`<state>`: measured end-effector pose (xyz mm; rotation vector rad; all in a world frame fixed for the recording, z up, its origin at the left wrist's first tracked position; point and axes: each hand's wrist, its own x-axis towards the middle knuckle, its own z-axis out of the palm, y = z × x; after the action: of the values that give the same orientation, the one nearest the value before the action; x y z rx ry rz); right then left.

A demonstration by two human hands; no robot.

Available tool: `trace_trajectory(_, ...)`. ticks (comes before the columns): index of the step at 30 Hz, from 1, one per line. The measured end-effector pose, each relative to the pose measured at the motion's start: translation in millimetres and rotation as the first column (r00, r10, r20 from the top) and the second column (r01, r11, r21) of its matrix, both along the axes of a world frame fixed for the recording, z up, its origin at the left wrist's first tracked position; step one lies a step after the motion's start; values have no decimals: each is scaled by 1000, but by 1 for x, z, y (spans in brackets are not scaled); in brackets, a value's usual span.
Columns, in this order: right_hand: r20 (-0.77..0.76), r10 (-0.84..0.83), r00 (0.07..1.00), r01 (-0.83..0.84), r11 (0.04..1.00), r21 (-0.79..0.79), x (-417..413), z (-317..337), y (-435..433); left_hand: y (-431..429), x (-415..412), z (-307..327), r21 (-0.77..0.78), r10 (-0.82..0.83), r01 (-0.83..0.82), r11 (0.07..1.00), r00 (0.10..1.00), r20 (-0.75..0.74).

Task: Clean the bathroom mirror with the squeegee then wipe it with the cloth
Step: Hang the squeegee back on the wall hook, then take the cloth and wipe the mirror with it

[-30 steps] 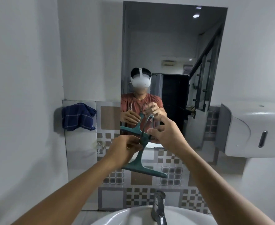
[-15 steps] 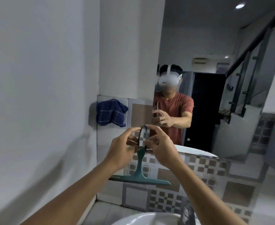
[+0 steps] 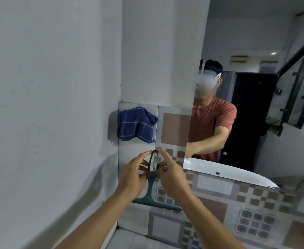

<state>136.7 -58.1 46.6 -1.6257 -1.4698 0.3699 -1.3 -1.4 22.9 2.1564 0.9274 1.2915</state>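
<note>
Since the earlier frames our view has swung left: the mirror (image 3: 255, 87) now occupies the right of the scene, the cloth (image 3: 136, 124) sits near the centre, and the squeegee (image 3: 153, 191) has turned from a slant to near upright, its blade now close to level.

Nearest to us, both forearms rise from the bottom edge. The left hand (image 3: 132, 174) is partly curled, with its fingertips pinched on the left side of the looped handle top. The right hand (image 3: 171, 174) is likewise partly curled, thumb and fingers pinched on the right side of that loop and the forefinger extended above it. Both hands thus hold the squeegee, and neither is plainly nearer to it.

The long axis of the handle runs vertically, loop uppermost, with the blade hanging below the hands and lying left to right. We judge that the loop is being set against the tiled wall (image 3: 210, 203), at a point we cannot make out behind the fingers.

Farther off, the blue checked cloth hangs on the wall above and slightly left of the hands, well apart from them. It lies closer to the left hand, which is better placed to reach for it.

The mirror lies up and to the right, beyond the right hand.
</note>
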Motion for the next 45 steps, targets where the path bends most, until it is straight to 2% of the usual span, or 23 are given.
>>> trace_trajectory(5,58,-59,997,57,998,41,8,-22,21,25,20,-20,-8,8,-8,1000,1000,-7)
trace_trajectory(8,140,-92,986,81,993,86,10,-41,26,33,29,-39,-78,-13,15,997,1000,28)
trace_trajectory(11,206,-106,973,94,993,67,9,-58,26,37,32,-57,-27,24,-24,999,1000,4)
trace_trajectory(12,212,-118,970,107,992,65,9,-62,26,37,32,-62,-10,31,-31,999,1000,3)
trace_trajectory(15,193,-128,973,113,990,84,6,-69,23,37,35,-71,-99,32,-30,995,999,24)
trace_trajectory(26,162,-54,985,59,998,-30,13,-63,8,26,25,-68,-35,83,-85,996,995,-48)
trace_trajectory(29,221,-49,974,52,999,-8,13,-44,-3,13,12,-53,6,110,-110,994,993,-37)
trace_trajectory(33,276,-65,959,38,994,102,4,2,-14,-8,-10,-12,206,108,-103,973,994,-15)
trace_trajectory(39,362,-108,926,-15,947,321,-17,91,-11,-7,-30,86,512,247,-241,824,967,59)
trace_trajectory(42,445,-99,890,-47,951,305,-19,123,7,7,-36,127,566,368,-305,766,930,3)
trace_trajectory(45,557,-100,825,-41,971,234,-17,142,25,22,-34,152,546,416,-305,780,905,-89)
